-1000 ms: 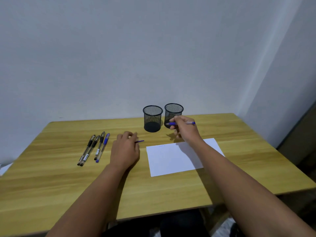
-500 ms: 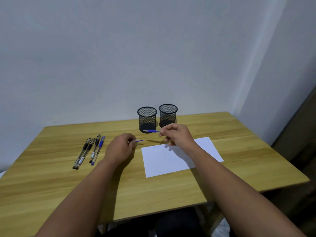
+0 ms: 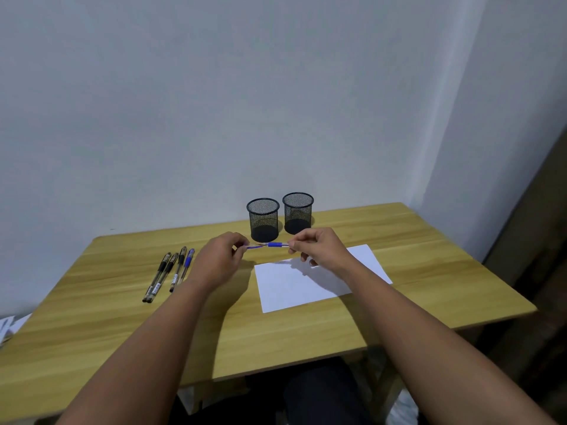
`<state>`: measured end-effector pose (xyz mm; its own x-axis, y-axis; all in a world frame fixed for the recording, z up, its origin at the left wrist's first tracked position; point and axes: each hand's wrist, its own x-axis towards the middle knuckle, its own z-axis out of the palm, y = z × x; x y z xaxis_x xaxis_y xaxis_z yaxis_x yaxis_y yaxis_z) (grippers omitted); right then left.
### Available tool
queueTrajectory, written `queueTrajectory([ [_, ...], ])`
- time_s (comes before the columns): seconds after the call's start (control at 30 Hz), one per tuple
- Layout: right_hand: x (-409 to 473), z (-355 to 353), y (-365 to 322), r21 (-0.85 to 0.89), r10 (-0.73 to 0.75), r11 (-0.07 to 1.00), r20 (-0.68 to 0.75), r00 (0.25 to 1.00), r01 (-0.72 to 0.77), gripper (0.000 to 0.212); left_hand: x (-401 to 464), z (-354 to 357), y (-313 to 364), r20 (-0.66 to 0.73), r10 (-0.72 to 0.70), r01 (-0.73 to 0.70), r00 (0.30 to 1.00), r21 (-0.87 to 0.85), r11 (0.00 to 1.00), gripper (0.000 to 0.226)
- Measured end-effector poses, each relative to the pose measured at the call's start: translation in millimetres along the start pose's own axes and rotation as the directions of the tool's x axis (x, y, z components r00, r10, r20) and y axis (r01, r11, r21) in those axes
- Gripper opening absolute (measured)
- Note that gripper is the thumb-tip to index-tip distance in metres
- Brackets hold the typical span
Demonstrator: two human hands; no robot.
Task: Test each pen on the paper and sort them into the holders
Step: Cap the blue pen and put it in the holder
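Against grey wall (image 3: 214, 102), wooden table (image 3: 429, 259).

I see a light wooden plank-topped bench (image 3: 429, 240) set against a plain pale grey-white wall (image 3: 245, 102); a dark panel (image 3: 540, 210) stands at right.

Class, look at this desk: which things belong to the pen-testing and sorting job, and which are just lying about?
Belong to the job:
blue pen and its blue cap, held between both hands
four capped pens lying in a row
white paper sheet
two black mesh holders

Just lying about:
loose papers at the left edge
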<state>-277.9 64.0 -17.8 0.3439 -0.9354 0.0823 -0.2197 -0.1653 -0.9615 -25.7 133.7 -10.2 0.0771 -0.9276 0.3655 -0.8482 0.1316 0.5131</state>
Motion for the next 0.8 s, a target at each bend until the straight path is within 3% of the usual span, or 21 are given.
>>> queueTrajectory([
  [0.13, -8.0, -1.3, -4.5, -0.008, 0.006, 1.0, 0.04, 0.999, -0.005, 0.013, -5.9, -6.4, 17.5, 0.033, 0.024, -0.022, 0.999, -0.038, 0.999, 0.011],
  [0.3, -17.6, -12.8, -14.4, 0.212, 0.096, 0.97, 0.123, 0.988, -0.121, 0.002, -5.7, -17.0, 46.7, 0.177, -0.046, 0.108, 0.983, -0.357, 0.928, 0.017],
  [0.5, -25.1, -19.2, -11.5, 0.238, 0.064, 0.966, 0.162, 0.985, -0.102, 0.007, 14.2, -18.4, 85.3, 0.195, 0.005, 0.072, 0.981, -0.383, 0.921, 0.021],
  [0.67, -14.4, -62.9, -24.9, 0.028, 0.023, 0.999, 0.174, 0.985, -0.028, 0.006, 44.2, -15.0, 106.2, 0.279, 0.104, 0.012, 0.955, -0.385, 0.923, 0.016],
  [0.73, 1.9, -79.8, -41.0, -0.147, 0.052, 0.989, 0.213, 0.976, -0.02, 0.009, 64.2, -10.4, 113.1, 0.216, 0.129, -0.034, 0.968, -0.399, 0.917, 0.018],
  [0.8, 24.1, -92.5, -57.9, -0.269, 0.038, 0.963, 0.163, 0.986, 0.007, 0.007, 86.1, -3.2, 116.4, 0.107, 0.108, -0.055, 0.988, -0.413, 0.909, 0.031],
])
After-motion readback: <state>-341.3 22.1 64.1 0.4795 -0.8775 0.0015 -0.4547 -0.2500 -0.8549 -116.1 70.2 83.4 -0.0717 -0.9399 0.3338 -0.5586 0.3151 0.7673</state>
